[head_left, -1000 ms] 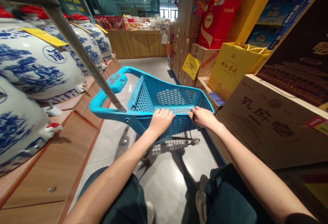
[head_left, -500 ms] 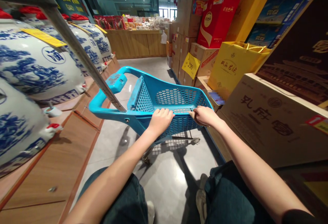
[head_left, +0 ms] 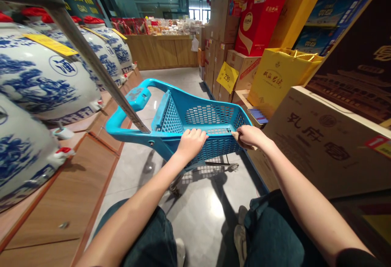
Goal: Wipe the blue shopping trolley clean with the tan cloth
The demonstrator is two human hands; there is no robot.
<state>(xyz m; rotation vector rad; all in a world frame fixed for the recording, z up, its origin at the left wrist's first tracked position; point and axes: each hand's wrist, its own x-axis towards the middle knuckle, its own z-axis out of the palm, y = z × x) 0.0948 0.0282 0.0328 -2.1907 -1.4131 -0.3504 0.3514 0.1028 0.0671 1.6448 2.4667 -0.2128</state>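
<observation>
A blue plastic shopping cart [head_left: 210, 146] stands sideways in front of me, its handle to the left. My left hand [head_left: 192, 142] is closed over the near rim of the basket, fingers curled to the inside. Farther right, near the front corner of the same rim, my right hand [head_left: 252, 135] is closed on a small brown cloth [head_left: 236, 136]. The cloth lies against the rim and part of it shows below the hand. Only the cart's own mesh shows in the basket.
Large blue-and-white jars [head_left: 45, 75] line the left on a wooden cabinet [head_left: 76, 193]. On the right are stacked cartons [head_left: 332, 144], a yellow bag [head_left: 276, 79] and a red box [head_left: 256, 24]. A grey pole [head_left: 97, 67] slants across the upper left. A wooden counter [head_left: 161, 53] with packaged goods stands behind.
My right hand has slid a little to the right along the rim with the cloth. The left hand and the cart have stayed in place.
</observation>
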